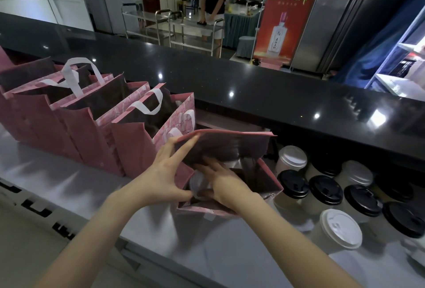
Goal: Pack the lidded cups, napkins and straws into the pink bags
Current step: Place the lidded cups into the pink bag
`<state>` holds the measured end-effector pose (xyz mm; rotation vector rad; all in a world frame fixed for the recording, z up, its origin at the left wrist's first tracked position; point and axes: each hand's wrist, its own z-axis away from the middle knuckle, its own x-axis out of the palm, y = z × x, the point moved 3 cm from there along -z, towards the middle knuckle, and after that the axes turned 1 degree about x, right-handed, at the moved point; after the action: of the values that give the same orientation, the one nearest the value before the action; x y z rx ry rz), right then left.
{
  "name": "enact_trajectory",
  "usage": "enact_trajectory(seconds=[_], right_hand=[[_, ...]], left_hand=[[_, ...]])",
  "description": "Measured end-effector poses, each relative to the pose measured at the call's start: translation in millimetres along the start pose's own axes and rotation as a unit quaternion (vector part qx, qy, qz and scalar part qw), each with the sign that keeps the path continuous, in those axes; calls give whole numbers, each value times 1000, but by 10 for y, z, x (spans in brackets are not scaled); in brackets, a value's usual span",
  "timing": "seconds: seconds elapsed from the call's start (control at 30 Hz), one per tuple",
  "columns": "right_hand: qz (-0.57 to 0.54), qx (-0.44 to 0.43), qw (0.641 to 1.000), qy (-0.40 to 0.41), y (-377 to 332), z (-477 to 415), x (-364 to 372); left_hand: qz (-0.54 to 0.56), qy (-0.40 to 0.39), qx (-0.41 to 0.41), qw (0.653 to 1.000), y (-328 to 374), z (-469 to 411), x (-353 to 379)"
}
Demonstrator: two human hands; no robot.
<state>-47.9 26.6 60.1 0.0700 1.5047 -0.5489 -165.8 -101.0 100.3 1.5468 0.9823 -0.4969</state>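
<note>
Right hand (222, 183): fingers spread, inside open pink paper bag (230, 147), above clear-lidded cup (196, 183). Left hand (165, 172): fingers straight, bracing bag wall. Rightward: lidded paper cups (324, 190) waiting. Beyond left hand: upright pink bags (96, 147). Risk: brace slips, bag folds, cup tips.
</note>
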Motion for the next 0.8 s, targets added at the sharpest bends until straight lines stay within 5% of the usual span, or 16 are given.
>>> enact_trajectory(seconds=[0.2, 0.33, 0.4, 0.53, 0.8], right_hand=[[23, -83, 980, 178, 151, 972, -476], [78, -21, 953, 293, 685, 1733, -570], [104, 75, 951, 281, 1080, 2013, -502], [139, 302, 939, 90, 1787, 2370, -198], [37, 329, 939, 91, 1972, 2465, 49]], left_hand=[[9, 23, 9, 1000, 81, -4, 149], [4, 20, 20, 1000, 168, -28, 298], [4, 18, 18, 1000, 208, -37, 376], [-38, 35, 29, 998, 302, -38, 501], [-59, 30, 30, 997, 494, 5, 538]])
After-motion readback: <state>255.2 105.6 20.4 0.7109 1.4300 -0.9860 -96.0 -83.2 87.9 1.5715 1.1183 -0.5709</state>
